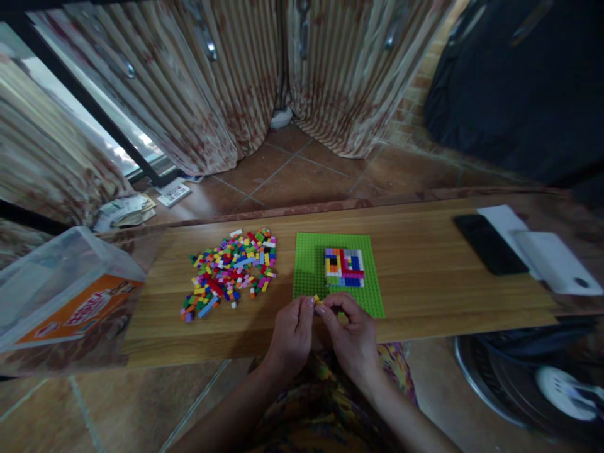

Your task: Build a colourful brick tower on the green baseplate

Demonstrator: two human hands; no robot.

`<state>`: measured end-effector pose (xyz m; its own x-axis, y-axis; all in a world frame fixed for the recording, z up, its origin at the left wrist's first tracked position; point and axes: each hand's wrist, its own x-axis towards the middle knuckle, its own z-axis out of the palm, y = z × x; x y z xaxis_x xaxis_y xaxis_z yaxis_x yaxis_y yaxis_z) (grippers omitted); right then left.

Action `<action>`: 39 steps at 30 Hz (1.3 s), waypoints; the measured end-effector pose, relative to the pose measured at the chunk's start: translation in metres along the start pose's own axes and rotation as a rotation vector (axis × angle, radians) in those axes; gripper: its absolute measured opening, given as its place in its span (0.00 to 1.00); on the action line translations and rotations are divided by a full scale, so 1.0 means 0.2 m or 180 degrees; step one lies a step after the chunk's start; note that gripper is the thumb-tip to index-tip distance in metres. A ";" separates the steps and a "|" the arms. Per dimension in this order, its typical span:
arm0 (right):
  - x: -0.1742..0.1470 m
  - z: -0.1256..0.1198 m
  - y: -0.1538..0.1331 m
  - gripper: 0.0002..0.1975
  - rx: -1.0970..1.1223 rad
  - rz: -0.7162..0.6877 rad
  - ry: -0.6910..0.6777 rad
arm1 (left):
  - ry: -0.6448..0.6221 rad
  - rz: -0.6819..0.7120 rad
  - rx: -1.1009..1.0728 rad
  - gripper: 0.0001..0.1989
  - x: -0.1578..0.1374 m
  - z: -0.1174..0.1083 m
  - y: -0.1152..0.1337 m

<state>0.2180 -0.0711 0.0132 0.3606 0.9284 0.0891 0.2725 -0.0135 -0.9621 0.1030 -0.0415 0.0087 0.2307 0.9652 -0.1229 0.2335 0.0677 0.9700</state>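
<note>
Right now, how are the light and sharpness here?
Head view: dim overall, glare at the window; head view: soft shadow on the green baseplate, left of the brick build; head view: plastic box looks stretched, probably by the lens; head view: yellow piece soft-edged.

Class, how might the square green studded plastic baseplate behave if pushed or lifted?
The green studded baseplate would probably slide rather than roll, since it lies flat. It looks thin, so it is likely light and might flex a little. The low, multicoloured plastic brick block on its studs would likely travel with it.
</note>
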 end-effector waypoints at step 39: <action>0.24 -0.18 0.13 0.20 -0.2373 -0.0299 0.0207 | -0.0051 -0.0321 0.0154 0.20 0.09 -0.10 -0.14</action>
<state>0.2744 -0.0394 0.0014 0.3516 0.9147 0.1995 0.8279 -0.2044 -0.5222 0.0821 -0.0217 -0.0164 0.2187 0.9499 -0.2231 0.3015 0.1517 0.9413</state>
